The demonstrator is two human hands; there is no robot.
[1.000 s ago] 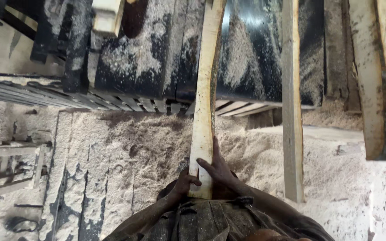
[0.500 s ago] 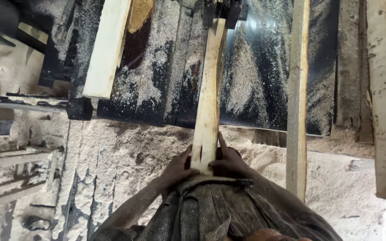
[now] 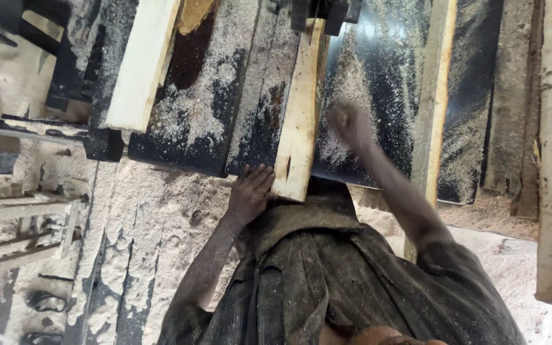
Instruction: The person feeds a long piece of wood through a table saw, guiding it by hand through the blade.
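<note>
Pale plank [image 3: 299,108] lies mid-frame on sawdusty tabletop [image 3: 225,96], far end under dark machine head [image 3: 317,11] at top. Left hand [image 3: 250,191] flat against near end, fingers spread. Right hand [image 3: 347,124] blurred beside plank, grip unclear. Risk, imo: left-only pressure skews plank sideways; loose sleeve close to feed.

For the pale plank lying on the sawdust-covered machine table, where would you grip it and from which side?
Grip the plank at its near end, which overhangs the table edge, coming from the person's side. The far end sits under a dark fitting, so only the near end is free. The left hand already rests beside that end; the right hand is blurred, off the plank.
</note>
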